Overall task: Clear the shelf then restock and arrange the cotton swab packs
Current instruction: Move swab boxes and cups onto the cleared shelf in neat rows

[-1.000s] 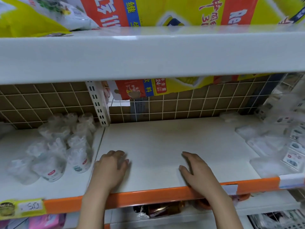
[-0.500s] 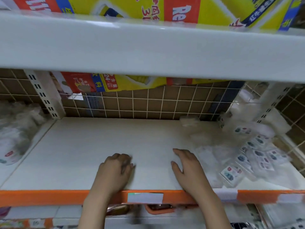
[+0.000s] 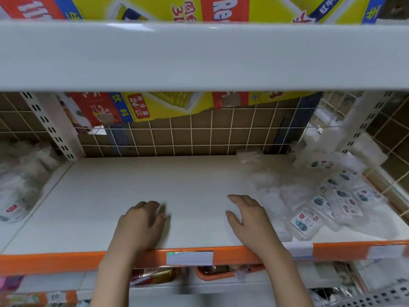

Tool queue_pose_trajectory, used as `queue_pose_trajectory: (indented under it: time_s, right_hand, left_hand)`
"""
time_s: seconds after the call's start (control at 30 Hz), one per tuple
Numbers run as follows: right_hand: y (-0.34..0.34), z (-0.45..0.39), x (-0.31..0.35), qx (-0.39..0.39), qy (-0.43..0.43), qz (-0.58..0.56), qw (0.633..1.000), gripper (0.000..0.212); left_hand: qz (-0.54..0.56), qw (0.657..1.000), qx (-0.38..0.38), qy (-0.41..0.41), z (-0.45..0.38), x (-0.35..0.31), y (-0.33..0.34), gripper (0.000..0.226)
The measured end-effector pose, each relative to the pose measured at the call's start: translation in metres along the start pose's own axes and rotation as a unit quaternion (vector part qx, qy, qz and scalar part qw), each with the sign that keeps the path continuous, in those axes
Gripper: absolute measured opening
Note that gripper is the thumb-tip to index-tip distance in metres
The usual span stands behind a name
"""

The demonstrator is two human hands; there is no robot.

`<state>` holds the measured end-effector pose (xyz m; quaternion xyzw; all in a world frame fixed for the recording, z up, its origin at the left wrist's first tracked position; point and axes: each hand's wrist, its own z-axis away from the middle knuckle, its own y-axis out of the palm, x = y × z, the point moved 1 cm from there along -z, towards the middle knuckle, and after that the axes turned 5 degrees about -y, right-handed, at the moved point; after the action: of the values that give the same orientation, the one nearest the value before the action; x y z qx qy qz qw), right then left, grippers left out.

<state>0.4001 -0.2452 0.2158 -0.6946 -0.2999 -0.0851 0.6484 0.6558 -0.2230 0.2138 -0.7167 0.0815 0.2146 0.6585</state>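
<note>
Both hands are down on the white shelf board (image 3: pixel 137 187), just past its orange front lip (image 3: pixel 55 260). Left hand (image 3: pixel 141 224) loosely curled, holding nothing; right hand (image 3: pixel 247 218) flat, fingers spread, empty too. To the right, just beside the right hand, sprawl the clear plastic cotton swab packs (image 3: pixel 309 220), fanning back towards the corner. Right hand's the nearer one, I'd say.

Your left hand (image 3: pixel 141 224) is bare; your right hand (image 3: pixel 249 220) is bare too; both arms show no sleeves.
</note>
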Motion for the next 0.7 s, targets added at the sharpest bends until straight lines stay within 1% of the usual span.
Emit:
queue_pose_trajectory:
  time_s: [0.1, 0.2, 0.3, 0.4, 0.5, 0.57, 0.63, 0.7]
  right_hand:
    - [-0.009, 0.005, -0.007, -0.011, 0.004, -0.007, 1.000, 0.051]
    - [-0.024, 0.004, -0.020, -0.013, -0.001, -0.009, 1.000, 0.042]
    - [-0.044, 0.001, -0.042, -0.014, -0.001, 0.014, 1.000, 0.043]
    - [-0.073, 0.000, -0.070, -0.036, 0.016, 0.028, 0.999, 0.051]
    - [-0.102, -0.002, -0.106, -0.058, 0.039, 0.042, 0.997, 0.040]
    - [-0.116, -0.001, -0.128, -0.079, 0.051, 0.052, 0.994, 0.039]
    - [-0.125, 0.001, -0.145, -0.098, 0.056, 0.045, 0.993, 0.039]
    - [-0.131, 0.006, -0.156, -0.106, 0.061, 0.040, 0.992, 0.037]
  left_hand:
    - [0.011, 1.000, 0.010, 0.014, -0.004, -0.010, 0.008, 0.019]
    - [0.022, 0.999, 0.000, 0.026, -0.013, -0.029, 0.018, 0.023]
    - [0.036, 0.998, -0.003, 0.049, -0.028, -0.058, 0.030, 0.018]
    - [0.013, 0.996, 0.016, 0.084, -0.052, -0.101, 0.044, 0.015]
    - [-0.011, 0.991, 0.000, 0.134, -0.080, -0.157, 0.057, 0.024]
    - [-0.021, 0.985, -0.009, 0.169, -0.094, -0.197, 0.064, 0.033]
    - [-0.027, 0.982, 0.007, 0.185, -0.106, -0.232, 0.071, 0.040]
    - [-0.059, 0.977, 0.021, 0.202, -0.120, -0.256, 0.081, 0.044]
